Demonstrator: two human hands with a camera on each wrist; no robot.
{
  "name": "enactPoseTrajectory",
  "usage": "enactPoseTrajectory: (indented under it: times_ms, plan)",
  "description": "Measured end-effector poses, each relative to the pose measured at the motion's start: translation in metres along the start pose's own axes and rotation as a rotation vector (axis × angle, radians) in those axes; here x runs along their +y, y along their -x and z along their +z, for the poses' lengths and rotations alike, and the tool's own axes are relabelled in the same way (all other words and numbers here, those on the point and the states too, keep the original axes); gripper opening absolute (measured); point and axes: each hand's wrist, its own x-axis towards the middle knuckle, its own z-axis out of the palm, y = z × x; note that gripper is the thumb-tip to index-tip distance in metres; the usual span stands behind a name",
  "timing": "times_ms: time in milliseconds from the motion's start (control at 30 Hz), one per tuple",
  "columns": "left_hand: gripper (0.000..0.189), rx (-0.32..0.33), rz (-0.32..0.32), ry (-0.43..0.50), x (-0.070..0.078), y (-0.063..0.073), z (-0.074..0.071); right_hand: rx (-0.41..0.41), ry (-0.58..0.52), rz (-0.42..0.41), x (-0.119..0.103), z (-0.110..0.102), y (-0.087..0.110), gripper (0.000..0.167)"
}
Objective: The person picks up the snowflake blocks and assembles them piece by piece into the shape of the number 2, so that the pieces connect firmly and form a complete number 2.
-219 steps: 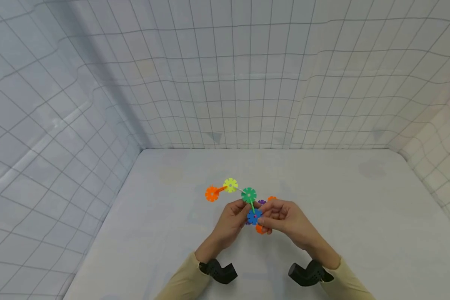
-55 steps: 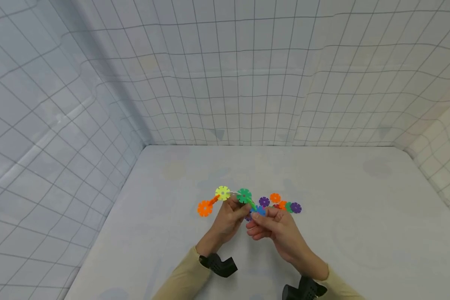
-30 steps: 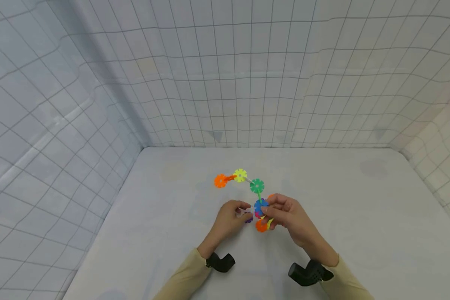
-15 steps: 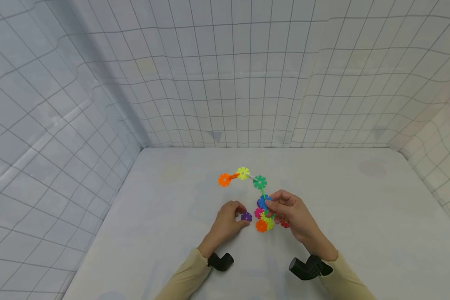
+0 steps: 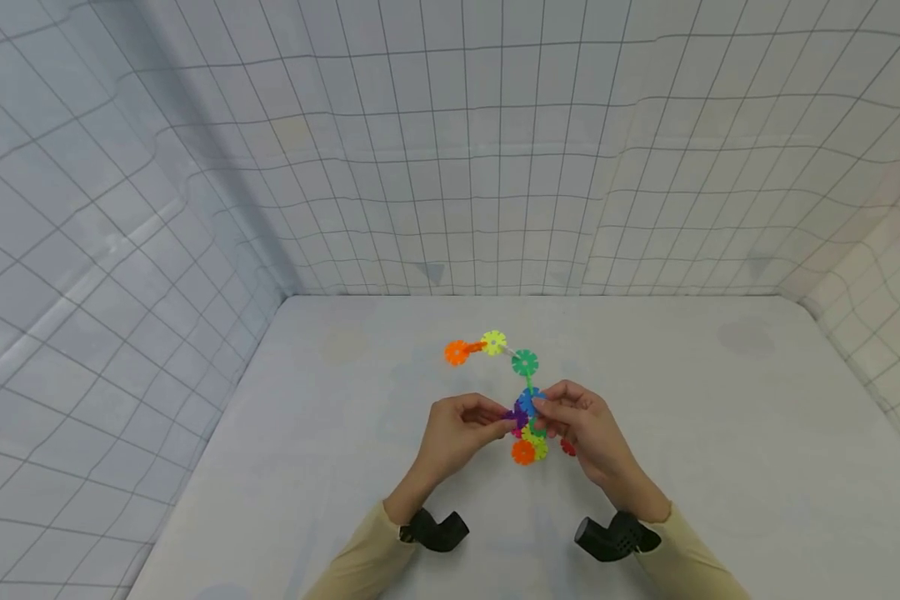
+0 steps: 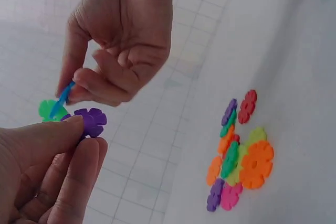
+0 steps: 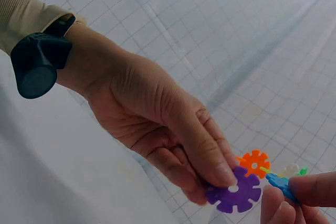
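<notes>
Pale grid-lined sheets rise behind a white-covered desk. Over it, two hands work close together but apart: the right hand pinches the blue disc ending a raised chain of notched discs, which curves away through green and yellow to orange. Below lies a small pile of loose discs. The left hand pinches a single purple disc just beside the blue one; whether they touch, I can't tell.
</notes>
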Motion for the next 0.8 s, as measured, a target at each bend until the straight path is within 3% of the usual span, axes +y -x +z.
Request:
enactPoseTrajectory:
  times_ms: [133, 233, 300, 433, 567, 700, 800]
  plan:
    - [0.012, 0.026, 0.025, 0.046, 0.021, 0.006, 0.001, 0.045, 0.001, -0.033, 0.002, 0.002, 0.0, 0.008]
    - [0.009, 0.057, 0.098, 0.046, 0.034, 0.011, 0.003, 0.067, 0.004, -0.057, 0.003, 0.003, 0.0, 0.009]
    - [0.008, 0.08, 0.184, 0.017, 0.033, 0.012, 0.006, 0.08, 0.003, -0.072, 0.004, 0.004, 0.0, 0.009]
    - [0.008, 0.142, 0.377, -0.096, 0.017, 0.01, 0.012, 0.113, 0.015, -0.1, 0.006, 0.008, 0.001, 0.01]
    - [0.009, 0.195, 0.506, -0.189, 0.007, 0.009, 0.015, 0.143, 0.049, -0.141, 0.008, 0.011, 0.003, 0.013]
    - [0.015, 0.221, 0.591, -0.25, 0.007, 0.01, 0.015, 0.133, 0.098, -0.202, 0.007, 0.013, 0.005, 0.02]
    - [0.016, 0.231, 0.617, -0.286, 0.011, 0.011, 0.015, 0.111, 0.121, -0.236, 0.006, 0.015, 0.007, 0.021]
